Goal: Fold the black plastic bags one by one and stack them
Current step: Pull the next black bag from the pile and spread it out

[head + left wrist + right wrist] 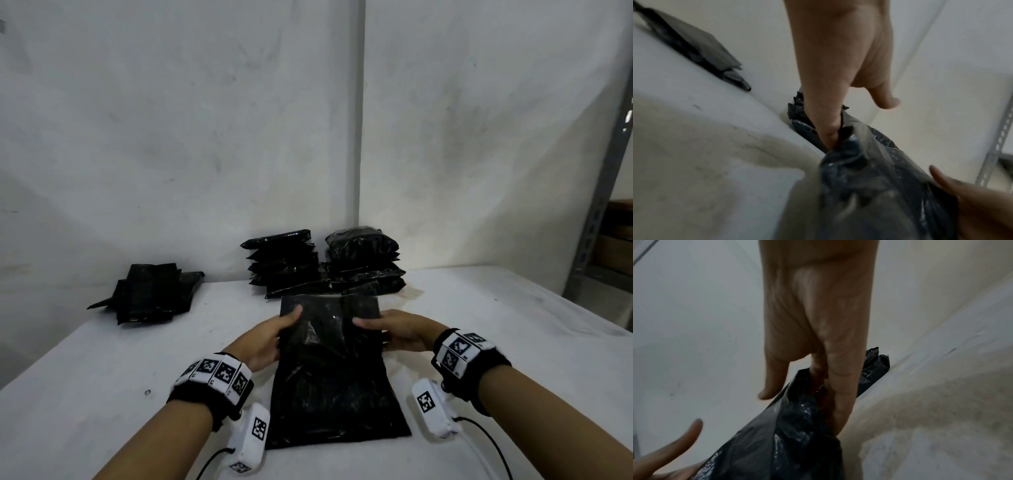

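i am holding a black plastic bag point(334, 373) flat in front of me on the white tabletop point(496, 342), its long side running away from me toward the wall point(171, 137). my left hand point(270, 337) is grasping the bag's left edge near the far end, thumb lying on top and fingers going under the plastic; from the left wrist view the fingers point(826, 120) are reaching down into the crumpled black film. my right hand point(399, 330) is grasping the right edge opposite, thumb on top as well, and the right wrist view is showing its fingers point(840, 399) tucking under the bag's side. so both grips are closing on the same bag, one on each side. beyond the bag's far end, two tall stacks of packed black bags point(322, 262) are standing side by side against the wall, just beside the bag i am holding. farther left, well apart from those, a low pile of folded black bags point(150, 294) is lying near the tabletop's back edge. a grey metal shelf upright point(596, 212) is standing at the far right.
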Action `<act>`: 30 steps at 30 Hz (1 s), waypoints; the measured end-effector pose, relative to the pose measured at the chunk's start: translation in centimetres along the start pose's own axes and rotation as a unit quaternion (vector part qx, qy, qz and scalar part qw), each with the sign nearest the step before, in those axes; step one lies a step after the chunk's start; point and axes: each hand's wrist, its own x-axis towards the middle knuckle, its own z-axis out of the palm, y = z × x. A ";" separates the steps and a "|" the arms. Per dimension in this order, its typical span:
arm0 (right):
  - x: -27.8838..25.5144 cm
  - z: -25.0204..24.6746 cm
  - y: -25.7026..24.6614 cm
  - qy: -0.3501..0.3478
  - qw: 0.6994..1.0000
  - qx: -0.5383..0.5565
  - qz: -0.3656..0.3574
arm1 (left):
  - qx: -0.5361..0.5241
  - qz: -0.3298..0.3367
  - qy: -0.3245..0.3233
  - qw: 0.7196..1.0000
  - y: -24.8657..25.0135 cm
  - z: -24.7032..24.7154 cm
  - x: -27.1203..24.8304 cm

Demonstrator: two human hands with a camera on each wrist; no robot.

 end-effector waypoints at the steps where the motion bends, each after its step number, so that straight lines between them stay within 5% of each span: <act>1: 0.1 -0.1 0.0 0.027 1.000 0.008 -0.002 | -0.020 0.026 0.043 0.999 0.0 -0.4 0.4; 9: 0.3 -1.0 -0.5 0.132 0.990 -0.038 -0.042 | 0.076 0.071 0.218 0.970 0.2 -2.3 1.5; 16: 0.3 -0.2 -1.0 0.086 0.985 0.124 -0.086 | -0.035 0.062 0.145 0.987 0.8 -1.8 0.9; 23: 0.7 -0.3 -0.9 0.137 0.964 0.195 -0.116 | -0.037 0.102 0.245 0.963 0.8 -1.9 1.7; 30: 0.5 -0.4 -1.3 0.152 0.962 0.190 -0.124 | -0.053 0.119 0.240 0.962 1.3 -1.8 1.9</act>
